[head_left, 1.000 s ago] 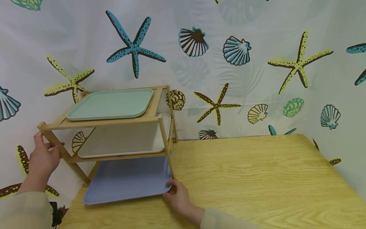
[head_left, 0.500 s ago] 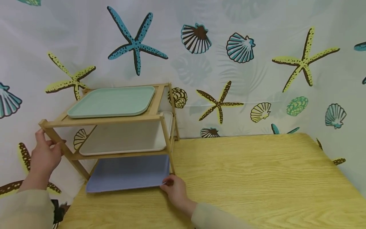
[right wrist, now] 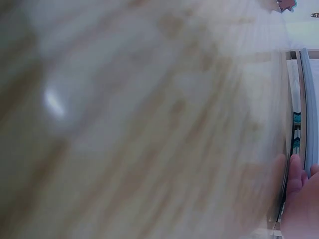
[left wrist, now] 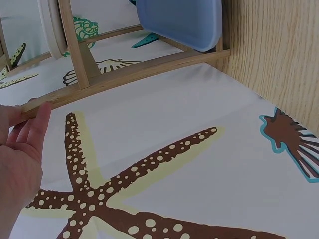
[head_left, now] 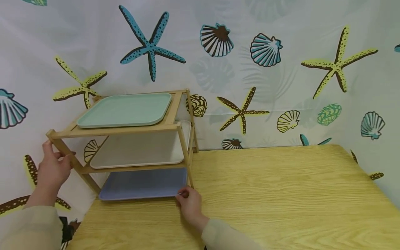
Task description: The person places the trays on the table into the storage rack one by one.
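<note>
A three-tier wooden rack [head_left: 125, 131] stands at the left of the table. My left hand [head_left: 53, 170] grips its front left post, fingers and thumb around the wood; the left wrist view shows that hand [left wrist: 22, 159] on the same post. On the bottom tier lies a blue tray [head_left: 147, 184], its front edge near the rack's front. With thumb and fingers my right hand [head_left: 190, 205] pinches that tray's front right corner. A mint green tray [head_left: 125, 110] rests on the top tier, a white tray [head_left: 140, 149] on the middle one.
The wood-grain table [head_left: 265, 187] extends to the right of the rack. Behind and at both sides hangs a white curtain [head_left: 218, 83] printed with starfish and shells. A dark object [head_left: 66, 229] shows below the left forearm.
My right hand has pushed the blue tray back into the bottom tier; its front edge moved away from me. The left hand keeps its grip on the post. The view shifted slightly.
</note>
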A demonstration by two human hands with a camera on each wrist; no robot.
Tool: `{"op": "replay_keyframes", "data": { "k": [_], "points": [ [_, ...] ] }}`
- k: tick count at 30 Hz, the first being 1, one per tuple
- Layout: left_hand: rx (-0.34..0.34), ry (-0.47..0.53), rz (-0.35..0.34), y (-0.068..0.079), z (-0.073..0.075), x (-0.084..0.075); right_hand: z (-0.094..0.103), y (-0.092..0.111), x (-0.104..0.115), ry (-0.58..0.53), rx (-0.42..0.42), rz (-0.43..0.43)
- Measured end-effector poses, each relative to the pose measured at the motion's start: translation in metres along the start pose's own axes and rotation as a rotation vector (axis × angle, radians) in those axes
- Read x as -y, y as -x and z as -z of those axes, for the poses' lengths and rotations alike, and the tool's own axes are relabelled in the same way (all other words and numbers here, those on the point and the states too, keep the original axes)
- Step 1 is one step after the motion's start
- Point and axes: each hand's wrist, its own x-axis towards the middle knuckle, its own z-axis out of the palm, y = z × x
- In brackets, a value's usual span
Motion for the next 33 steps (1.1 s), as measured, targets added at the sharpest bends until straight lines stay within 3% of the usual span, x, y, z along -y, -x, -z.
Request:
{"op": "replay_keyframes", "data": {
  "k": [8,15,22,29,33],
  "points": [
    [-0.010,0.007,-0.021,-0.002,0.001,0.001,-0.008,-0.007,-0.002,0.010,-0.059,-0.008],
    [-0.002,-0.009,-0.001,-0.001,0.001,0.001,-0.012,-0.007,-0.004,0.052,-0.101,0.003],
    [-0.006,-0.007,-0.021,0.001,0.000,0.001,-0.011,-0.004,-0.005,-0.013,-0.082,-0.014],
    [-0.015,-0.021,-0.040,0.001,0.001,0.000,-0.010,-0.010,-0.006,0.130,-0.092,0.051],
    [-0.018,-0.027,-0.037,0.001,0.001,0.002,-0.007,-0.013,-0.009,0.220,-0.029,0.118]
  ]
}}
